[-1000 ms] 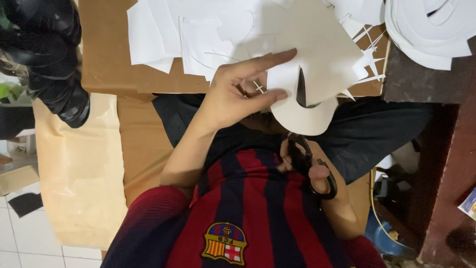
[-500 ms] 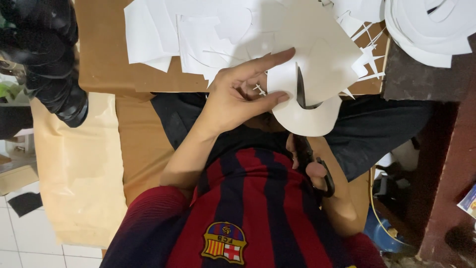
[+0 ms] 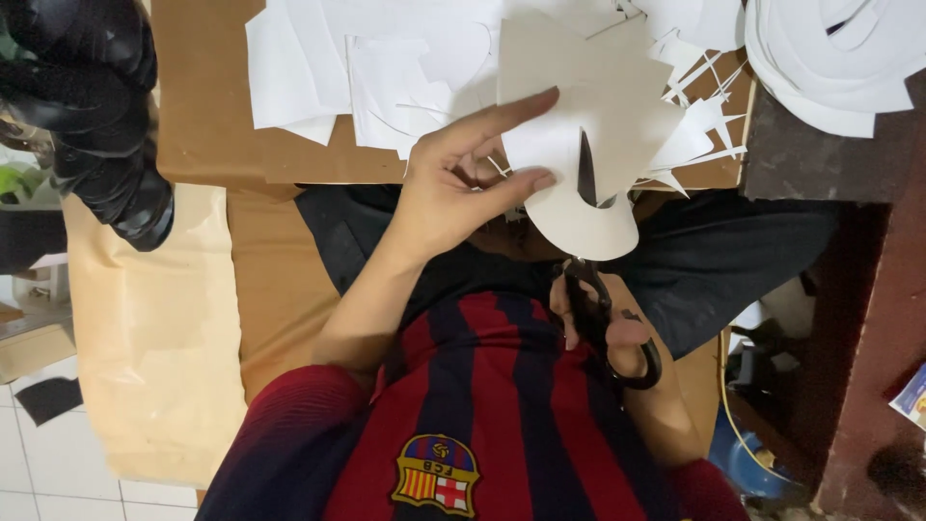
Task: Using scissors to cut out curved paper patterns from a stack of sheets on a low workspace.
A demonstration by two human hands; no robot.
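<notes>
Item: card (image 3: 588, 106), pale, one sheet with a rounded lower edge, held up in front of my chest over the near edge of the brown surface (image 3: 207, 125). Left hand (image 3: 453, 188): I have its grip closed on the card's left margin, thumb under, forefinger stretched flat along the upper face, other fingers curled behind. Right hand (image 3: 617, 333): its grip is closed through the loops of the black scissors (image 3: 603, 323), low against my striped shirt. Scissors' long axis: near upright in the view, handles toward my body, blades pointing away and passing under the card's rounded edge; a dark blade tip shows in a slit in the middle of the card. I cannot tell how far the blades are parted, since the card hides most of them. Key relation: the card lies straight ahead of the right hand, along the blade line, and just right of the left hand's pinch; the slit runs the same way as the blades, away from me. The left hand is nearer the card, touching it; the right reaches it only through the blades. Around: white paper offcuts (image 3: 386, 68) spread over the surface beyond the card, thin slivers at its right, a stack of curved white pieces (image 3: 839, 58) at upper right, a black glossy object (image 3: 96, 106) at upper left
</notes>
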